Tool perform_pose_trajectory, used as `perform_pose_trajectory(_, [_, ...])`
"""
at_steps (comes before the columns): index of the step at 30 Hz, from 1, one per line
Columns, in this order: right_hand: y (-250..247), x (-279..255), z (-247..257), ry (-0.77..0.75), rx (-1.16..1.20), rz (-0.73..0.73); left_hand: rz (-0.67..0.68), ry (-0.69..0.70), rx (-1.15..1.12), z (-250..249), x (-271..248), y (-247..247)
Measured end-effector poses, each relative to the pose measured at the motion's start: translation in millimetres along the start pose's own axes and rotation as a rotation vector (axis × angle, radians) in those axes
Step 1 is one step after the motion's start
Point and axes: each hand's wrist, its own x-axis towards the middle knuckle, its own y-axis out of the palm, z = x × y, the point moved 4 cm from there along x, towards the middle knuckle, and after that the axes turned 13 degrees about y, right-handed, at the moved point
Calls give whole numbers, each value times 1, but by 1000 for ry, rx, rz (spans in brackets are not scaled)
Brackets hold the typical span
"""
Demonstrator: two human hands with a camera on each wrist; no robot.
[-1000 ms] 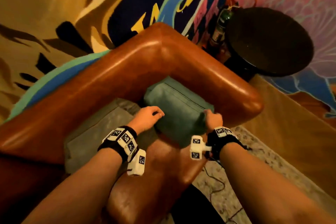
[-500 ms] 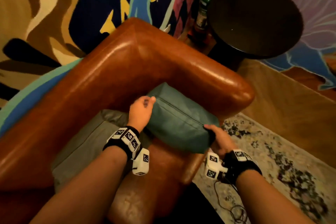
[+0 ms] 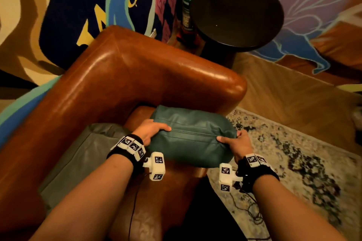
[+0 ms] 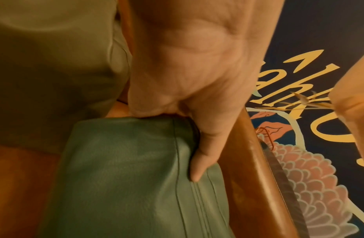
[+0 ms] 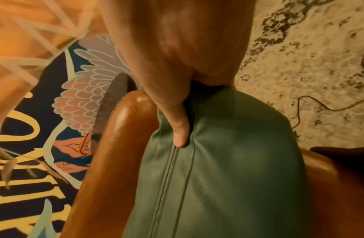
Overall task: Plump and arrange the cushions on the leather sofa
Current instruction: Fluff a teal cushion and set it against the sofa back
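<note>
A teal leather cushion [image 3: 193, 137] [image 4: 136, 177] [image 5: 227, 169] is lifted off the seat of the brown leather sofa [image 3: 125, 76], held between both hands. My left hand [image 3: 149, 130] [image 4: 197, 90] grips its left end, thumb pressed on top beside the seam. My right hand [image 3: 236, 142] [image 5: 187, 64] grips its right end, thumb on the seam. The other fingers of both hands are hidden behind the cushion. A grey-green cushion [image 3: 84, 160] [image 4: 54, 64] lies on the seat to the left, against the backrest.
A round dark side table [image 3: 237, 11] stands past the sofa's armrest, with a green bottle [image 3: 187, 10] beside it. A patterned rug [image 3: 293, 162] with a thin cable [image 5: 327, 104] lies on the wooden floor [image 3: 284, 92] to the right. A painted wall [image 3: 78, 6] rises behind.
The teal cushion has been pulled out of the sofa corner and raised toward me. Both hands shifted from its top to its two ends and now squeeze it.
</note>
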Motion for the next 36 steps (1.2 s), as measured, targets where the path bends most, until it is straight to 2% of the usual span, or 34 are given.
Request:
perform_pose_trajectory(3, [-4,6,3,70,170,83,-79,-74,-16,7,6,-5])
perform_pose_trajectory(5, [-13,12,5,90,235,102,-44,-156,-46,14,10,-3])
perform_pose_trajectory(6, [-19,16,5,71,220,83,-22,-190,-39,17,11,-2])
perform_pose_trajectory(9, [-36,18,10,-38,-14,-51,32,-267,-20,17,9,9])
perform_pose_trajectory(13, [-48,8,27,-241,-168,-132,67,-291,-152,14,6,16])
perform_pose_trajectory(16, [-55,4,37,-325,-276,-91,83,-227,-202,5,5,10])
perform_pose_trajectory(20, [-61,9,39,-324,-333,0,32,-111,-286,5,12,-17])
perform_pose_trajectory(21, [-62,9,38,-321,-325,1,-3,-46,-263,7,15,-24])
perform_pose_trajectory(23, [-62,14,33,-307,-317,-18,-135,84,-68,11,19,-43])
perform_pose_trajectory(26, [-65,20,23,-202,-313,-115,-329,207,192,16,22,-63])
perform_pose_trajectory(28, [-61,17,22,-119,-428,-307,-438,262,212,19,17,-61])
perform_pose_trajectory(29, [-51,9,26,-148,-575,-435,-478,287,179,25,17,-58])
perform_pose_trajectory(30, [-32,-3,34,-267,-711,-538,-479,297,117,29,14,-49])
perform_pose_trajectory(31, [-3,-19,41,-471,-788,-564,-444,303,24,35,13,-37])
perform_pose_trajectory(32, [33,-40,43,-696,-812,-483,-397,291,-53,40,12,-25])
perform_pose_trajectory(33, [74,-62,39,-891,-851,-339,-382,308,-89,45,12,-14])
perform_pose_trajectory(34, [115,-85,30,-1042,-932,-188,-397,330,-6,45,11,-9])
perform_pose_trajectory(36, [176,-117,2,-1183,-1098,22,-421,428,364,38,10,-8])
